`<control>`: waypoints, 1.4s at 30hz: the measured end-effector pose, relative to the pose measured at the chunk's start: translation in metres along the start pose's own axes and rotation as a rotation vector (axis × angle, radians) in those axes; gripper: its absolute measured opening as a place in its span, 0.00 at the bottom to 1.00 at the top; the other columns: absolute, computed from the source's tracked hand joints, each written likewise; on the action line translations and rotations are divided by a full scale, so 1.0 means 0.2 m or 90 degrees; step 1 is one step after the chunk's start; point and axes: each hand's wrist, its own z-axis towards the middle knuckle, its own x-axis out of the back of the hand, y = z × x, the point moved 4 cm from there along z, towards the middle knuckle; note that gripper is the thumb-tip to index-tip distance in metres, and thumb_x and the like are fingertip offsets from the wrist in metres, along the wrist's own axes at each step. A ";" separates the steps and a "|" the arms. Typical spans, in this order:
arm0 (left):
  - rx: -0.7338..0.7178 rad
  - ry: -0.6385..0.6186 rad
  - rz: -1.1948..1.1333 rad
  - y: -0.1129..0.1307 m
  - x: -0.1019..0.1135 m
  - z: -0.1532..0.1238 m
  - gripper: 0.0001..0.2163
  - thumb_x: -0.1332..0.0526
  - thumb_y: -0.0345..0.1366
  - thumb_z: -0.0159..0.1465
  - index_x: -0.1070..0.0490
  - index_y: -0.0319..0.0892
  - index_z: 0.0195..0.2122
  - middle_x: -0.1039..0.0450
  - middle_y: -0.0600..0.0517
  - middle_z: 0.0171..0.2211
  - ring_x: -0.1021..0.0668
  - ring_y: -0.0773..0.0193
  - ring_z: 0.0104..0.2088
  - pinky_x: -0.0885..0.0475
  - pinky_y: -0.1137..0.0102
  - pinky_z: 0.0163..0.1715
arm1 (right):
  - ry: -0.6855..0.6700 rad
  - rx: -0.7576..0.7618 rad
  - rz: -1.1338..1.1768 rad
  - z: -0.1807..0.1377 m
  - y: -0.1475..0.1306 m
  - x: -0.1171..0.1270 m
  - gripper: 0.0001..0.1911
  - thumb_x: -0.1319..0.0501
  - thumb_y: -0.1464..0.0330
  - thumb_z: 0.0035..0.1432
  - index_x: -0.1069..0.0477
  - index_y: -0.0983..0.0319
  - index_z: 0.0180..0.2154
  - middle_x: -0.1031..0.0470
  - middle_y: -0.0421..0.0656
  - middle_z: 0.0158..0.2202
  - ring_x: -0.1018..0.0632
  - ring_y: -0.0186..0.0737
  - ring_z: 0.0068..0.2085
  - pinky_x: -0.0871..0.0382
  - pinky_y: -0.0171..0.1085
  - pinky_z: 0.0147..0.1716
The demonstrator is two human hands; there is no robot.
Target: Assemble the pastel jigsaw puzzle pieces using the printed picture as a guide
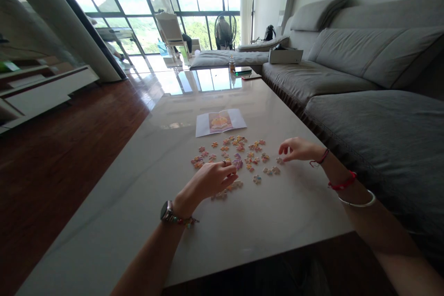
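Many small puzzle pieces [257, 179] in pink, yellow, purple and pale colours lie scattered on a glossy white table [277, 212]. My left hand [213, 179] hovers over the near-left part of the spread. Its fingers are loosely bent, the thumb a little apart, and no piece shows in them; it hides some pieces beneath. To the right of the spread is my right hand [300, 149], its fingers curved and apart. A pale puzzle piece [279, 160] lies right at its fingertips; whether they touch it I cannot tell. Beyond the pieces lies a creased paper sheet [237, 119] with a printed yellow picture.
A small bottle [232, 64] and a dark phone-like object [243, 72] stand near the table's far end. A grey sofa [374, 120] runs along the right side, with a white box [285, 56] on it. People sit by the far windows. Wooden floor [86, 134] borders the table's left.
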 end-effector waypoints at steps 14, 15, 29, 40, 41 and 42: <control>0.012 -0.007 -0.018 -0.01 -0.01 0.00 0.11 0.52 0.38 0.61 0.33 0.42 0.30 0.32 0.53 0.27 0.31 0.72 0.24 0.42 0.77 0.23 | -0.031 0.157 0.352 0.03 -0.25 -0.13 0.13 0.42 0.63 0.46 0.31 0.68 0.29 0.29 0.41 0.25 0.31 0.31 0.27 0.38 0.30 0.25; 0.010 -0.017 -0.028 0.00 -0.01 0.00 0.10 0.51 0.38 0.61 0.33 0.43 0.31 0.32 0.54 0.27 0.31 0.73 0.23 0.42 0.77 0.23 | -0.025 0.181 0.360 0.02 -0.31 -0.16 0.12 0.42 0.64 0.47 0.30 0.67 0.29 0.29 0.42 0.26 0.30 0.30 0.27 0.37 0.30 0.26; 0.004 -0.093 -0.083 0.03 -0.04 0.00 0.06 0.48 0.34 0.57 0.32 0.43 0.29 0.30 0.56 0.25 0.31 0.72 0.23 0.43 0.77 0.22 | 0.122 0.158 0.135 0.03 -0.53 -0.31 0.08 0.43 0.73 0.48 0.25 0.63 0.30 0.25 0.42 0.27 0.28 0.32 0.28 0.38 0.29 0.28; 0.028 -0.105 -0.089 0.02 -0.06 0.00 0.05 0.47 0.35 0.56 0.32 0.43 0.28 0.32 0.56 0.23 0.32 0.72 0.22 0.44 0.76 0.22 | 0.106 0.094 0.135 0.02 -0.54 -0.31 0.08 0.42 0.67 0.47 0.25 0.63 0.27 0.25 0.41 0.24 0.28 0.32 0.26 0.39 0.28 0.25; 0.030 -0.107 -0.093 0.01 -0.06 0.00 0.06 0.47 0.35 0.57 0.32 0.43 0.29 0.32 0.56 0.24 0.32 0.72 0.23 0.43 0.76 0.22 | 0.102 0.096 0.143 0.02 -0.52 -0.28 0.08 0.42 0.67 0.47 0.25 0.63 0.27 0.25 0.41 0.24 0.28 0.32 0.26 0.39 0.28 0.25; 0.032 -0.108 -0.096 0.01 -0.06 0.00 0.06 0.47 0.36 0.57 0.32 0.43 0.29 0.32 0.55 0.24 0.32 0.72 0.23 0.43 0.76 0.22 | 0.098 0.098 0.148 0.02 -0.49 -0.25 0.08 0.42 0.67 0.47 0.25 0.64 0.27 0.25 0.41 0.24 0.28 0.31 0.26 0.39 0.28 0.25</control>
